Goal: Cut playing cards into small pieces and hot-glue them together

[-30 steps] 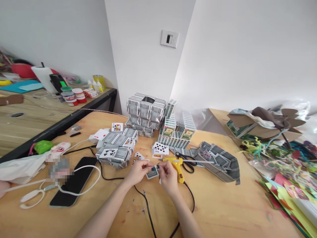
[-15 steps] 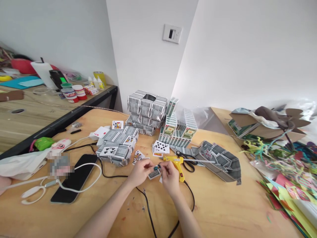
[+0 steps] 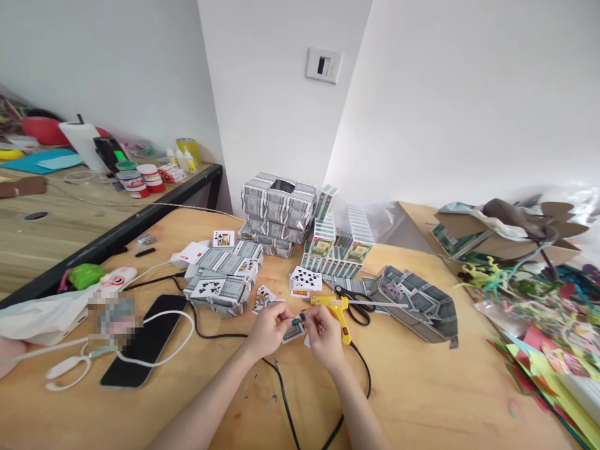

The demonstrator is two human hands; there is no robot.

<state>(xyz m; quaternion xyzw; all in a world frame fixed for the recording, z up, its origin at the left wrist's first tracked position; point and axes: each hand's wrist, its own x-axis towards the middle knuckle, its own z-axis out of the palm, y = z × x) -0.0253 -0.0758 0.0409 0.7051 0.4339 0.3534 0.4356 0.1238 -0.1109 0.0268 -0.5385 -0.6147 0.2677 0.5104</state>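
Note:
My left hand [image 3: 270, 329] and my right hand [image 3: 323, 333] meet over the middle of the table, both closed in a pinch. Between the fingertips is a small dark teal piece [image 3: 297, 321], too small to name. Under it lies a grey-backed playing card [image 3: 294, 334], partly covered by the hands. A yellow glue gun [image 3: 338, 309] with a clear stick in its rear lies just behind my right hand. Black-handled scissors [image 3: 360, 306] rest beside the gun. Face-up playing cards [image 3: 264, 299] lie past my left hand, and a stack topped by a spade card [image 3: 305, 279] stands farther back.
Structures built from grey playing cards stand at the back [image 3: 279, 206], on the left [image 3: 222, 281] and on the right [image 3: 417, 306]. Green card boxes [image 3: 337, 250] are piled behind. A phone [image 3: 143, 340] and cables lie left. Coloured paper and ribbons [image 3: 539, 337] crowd the right.
Both hands stay pinched on the small teal piece, with slight finger movement. The whole view has shifted slightly; nothing on the table has visibly been moved.

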